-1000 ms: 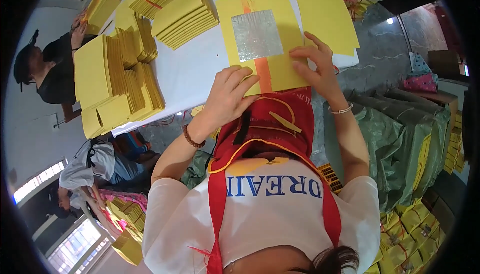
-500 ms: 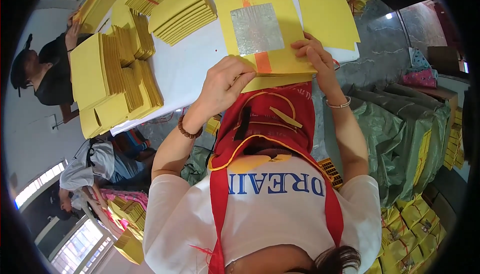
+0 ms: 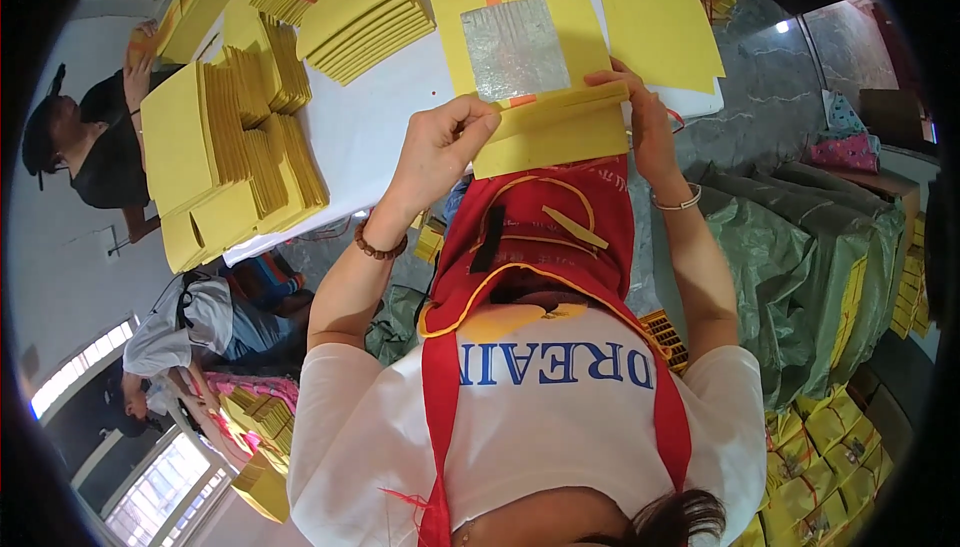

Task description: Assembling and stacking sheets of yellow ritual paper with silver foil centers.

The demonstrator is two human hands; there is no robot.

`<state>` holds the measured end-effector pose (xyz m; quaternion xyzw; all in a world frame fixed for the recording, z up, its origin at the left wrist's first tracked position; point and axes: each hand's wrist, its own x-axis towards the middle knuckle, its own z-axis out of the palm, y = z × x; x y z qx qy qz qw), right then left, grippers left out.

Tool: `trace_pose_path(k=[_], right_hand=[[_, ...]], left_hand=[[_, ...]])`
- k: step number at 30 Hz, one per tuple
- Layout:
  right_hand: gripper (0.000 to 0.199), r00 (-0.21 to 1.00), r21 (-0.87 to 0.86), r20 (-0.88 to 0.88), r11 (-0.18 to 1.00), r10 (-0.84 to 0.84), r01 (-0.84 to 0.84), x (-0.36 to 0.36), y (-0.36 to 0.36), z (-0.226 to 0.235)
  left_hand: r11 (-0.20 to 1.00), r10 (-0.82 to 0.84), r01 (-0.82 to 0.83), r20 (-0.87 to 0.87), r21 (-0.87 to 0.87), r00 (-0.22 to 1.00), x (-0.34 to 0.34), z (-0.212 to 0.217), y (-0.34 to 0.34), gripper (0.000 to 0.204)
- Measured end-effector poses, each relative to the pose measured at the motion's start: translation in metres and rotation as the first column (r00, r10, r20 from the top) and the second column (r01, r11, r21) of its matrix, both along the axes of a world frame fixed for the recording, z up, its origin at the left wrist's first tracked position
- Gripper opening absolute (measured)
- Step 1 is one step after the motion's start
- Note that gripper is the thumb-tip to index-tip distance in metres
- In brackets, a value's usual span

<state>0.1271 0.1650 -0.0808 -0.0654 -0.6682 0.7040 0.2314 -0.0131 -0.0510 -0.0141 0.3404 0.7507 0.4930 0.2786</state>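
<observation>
A yellow paper sheet (image 3: 455, 57) lies in front of me, with a silver foil square (image 3: 515, 52) and orange marks on it. Its near end is lifted and folded up, so the square's lower edge is partly covered. My left hand (image 3: 440, 142) pinches the left end of the fold between thumb and fingers. At the other end, my right hand (image 3: 648, 127) grips the folded edge, fingers behind it and thumb in front. Below the fold, yellow paper hangs over the table's near edge, above my red apron (image 3: 560, 237). Right of it lies a flat stack of yellow sheets (image 3: 655, 22).
Stacks of folded yellow paper (image 3: 365, 17) stand on the white tabletop (image 3: 350, 137) at the left. Two people (image 3: 95, 137) are at the left. Green plastic-wrapped bundles (image 3: 770, 277) and tied yellow packs (image 3: 825, 457) stand on the right.
The sheet's near end has been raised and folded away from me, covering most of the orange stripe below the square. Both hands have moved slightly with it.
</observation>
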Motion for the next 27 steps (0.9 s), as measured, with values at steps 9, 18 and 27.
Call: trace_pose_path(k=[9,18,27], right_hand=[[0.04,0.989,0.191,0.096,0.973,0.111,-0.127,0.0046,0.0065,0.0066],[0.035,0.99,0.199,0.074,0.971,0.122,-0.135,0.0042,0.0061,0.0054],[0.036,0.99,0.193,0.063,0.971,0.129,-0.139,0.0039,0.0068,0.0035]], left_hand=[[1.0,0.008,-0.008,0.116,0.001,0.993,-0.004,-0.0015,-0.0001,0.017],[1.0,-0.014,0.015,0.128,-0.003,0.992,-0.0032,0.0048,-0.0003,0.019],[0.998,-0.032,0.036,0.076,-0.049,0.997,-0.0049,0.0036,-0.0032,0.021]])
